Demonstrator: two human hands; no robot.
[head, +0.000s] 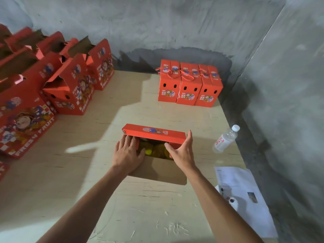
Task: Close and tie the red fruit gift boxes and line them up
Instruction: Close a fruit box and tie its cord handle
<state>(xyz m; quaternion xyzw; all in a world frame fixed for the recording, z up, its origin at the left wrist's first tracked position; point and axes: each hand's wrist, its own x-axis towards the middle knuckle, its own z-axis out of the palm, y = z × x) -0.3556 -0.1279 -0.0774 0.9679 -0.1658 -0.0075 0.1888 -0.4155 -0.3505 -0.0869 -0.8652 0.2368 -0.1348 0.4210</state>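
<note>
Two bare forearms reach forward from the bottom of the view to a half-closed red gift box standing on the pale wooden table. The left hand lies flat, fingers straight, pressing down on the box's near-left edge with its fingertips just under the far flap. The right hand is spread, thumb inside the opening and fingers reaching up along the right end of that flap; neither hand is clamped on anything, and they stand apart at the two ends of the box. The far flap is folded over, the near brown flap still lies open toward the person, and yellow fruit shows in the gap. To close it well, I judge the end tabs should be tucked in first and held down evenly, then the near flap brought up to meet the far one so the handle halves align before tying. At the far end of the table, three closed, tied boxes stand touching in a row, which is where this one should go. To the left, several open boxes wait. A water bottle and printed papers lie to the right.
</note>
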